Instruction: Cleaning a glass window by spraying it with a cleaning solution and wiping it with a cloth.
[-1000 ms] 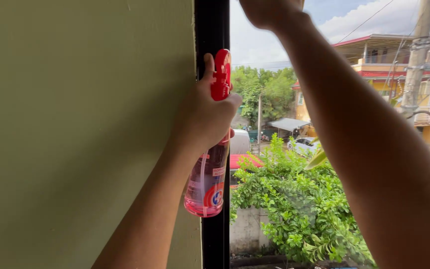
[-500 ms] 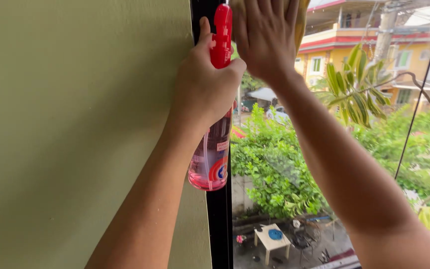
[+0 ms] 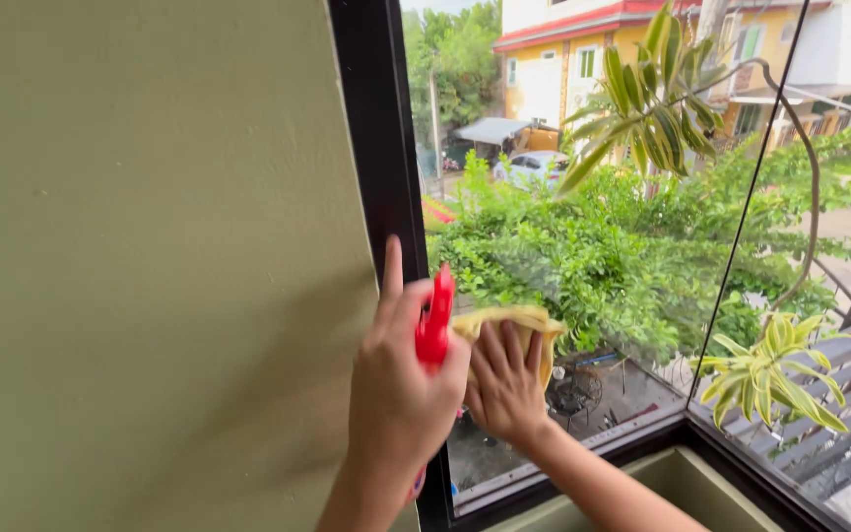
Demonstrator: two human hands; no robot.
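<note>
My left hand [image 3: 401,389] grips a spray bottle with a red trigger head [image 3: 434,315], held upright against the black window frame [image 3: 376,167]; the bottle's pink body is mostly hidden behind my hand. Right beside it, my right hand [image 3: 506,384] presses a yellow cloth [image 3: 514,320] flat against the window glass [image 3: 583,227], low on the pane near the bottom frame. The two hands almost touch.
An olive-green wall [image 3: 150,246] fills the left half. A thin dark vertical bar [image 3: 746,212] splits the glass on the right. The green sill [image 3: 682,488] lies below. Outside are leafy shrubs, a potted plant, buildings and a yard far below.
Both hands have dropped from the top of the pane to near its bottom edge. The cloth has slid down the glass with my right hand, and the view has tilted downward.
</note>
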